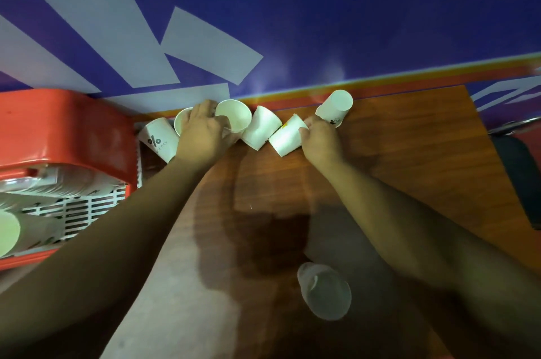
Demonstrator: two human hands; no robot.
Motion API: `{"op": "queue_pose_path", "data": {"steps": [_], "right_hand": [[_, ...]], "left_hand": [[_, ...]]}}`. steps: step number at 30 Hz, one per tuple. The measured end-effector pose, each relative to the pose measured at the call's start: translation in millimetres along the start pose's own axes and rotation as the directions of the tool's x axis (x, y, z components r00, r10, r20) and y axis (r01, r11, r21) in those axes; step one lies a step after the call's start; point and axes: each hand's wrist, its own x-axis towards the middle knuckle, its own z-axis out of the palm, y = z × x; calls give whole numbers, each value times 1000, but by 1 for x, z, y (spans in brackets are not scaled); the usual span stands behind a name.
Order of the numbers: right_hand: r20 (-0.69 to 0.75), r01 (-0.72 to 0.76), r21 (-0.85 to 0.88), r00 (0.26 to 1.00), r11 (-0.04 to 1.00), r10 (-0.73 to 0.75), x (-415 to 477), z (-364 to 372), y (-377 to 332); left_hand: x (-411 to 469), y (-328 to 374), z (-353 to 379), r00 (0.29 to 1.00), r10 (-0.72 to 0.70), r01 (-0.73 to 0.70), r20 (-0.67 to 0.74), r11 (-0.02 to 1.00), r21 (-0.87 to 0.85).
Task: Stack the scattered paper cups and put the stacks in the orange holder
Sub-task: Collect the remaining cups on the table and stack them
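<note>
The head view shows six paper cups in a loose row along the far edge of the table (409, 159), close under the wall (380, 7). A printed cup (159, 140) lies on its side just beside the orange holder (67, 127). Next come a left cup (182, 120), half hidden, an open cup (234, 117) showing its mouth, a tipped cup (260, 132), a right cup (287, 137) and a far cup (336, 107). The left grip (202, 136) lies over the left cup with fingers bent toward the open cup's rim; I cannot tell which it holds, if either. The right grip (320, 139) pinches the right cup at the end nearest it, with the far cup just beside it. A blurred near cup (325, 291) lies alone toward the front of the table. Stacks (52, 186) already lie in the holder on a white grid. The cups look very light and thin-walled, so a hard squeeze would likely dent them. A light pinch on the side near the rolled rim seems safest, and they must face one way to nest. The table is smooth wood grain, where cups on their sides may roll. The wall is blue with pale angular shapes and an orange stripe (409, 75) at its foot, and the light is dim.
</note>
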Motion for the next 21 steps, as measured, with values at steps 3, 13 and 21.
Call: {"op": "queue_pose_path", "data": {"steps": [3, 13, 21], "right_hand": [[-32, -24, 228, 999, 973, 32, -20, -13, -4], [-73, 51, 536, 997, 842, -13, -123, -77, 9], [114, 198, 490, 951, 849, -287, -233, -119, 26]], "left_hand": [[-15, 8, -8, 996, -1, -16, -93, 983, -181], [-112, 34, -31, 987, -138, 37, -79, 682, -730], [-183, 67, -39, 976, -216, 86, 15, 322, -943]]}}
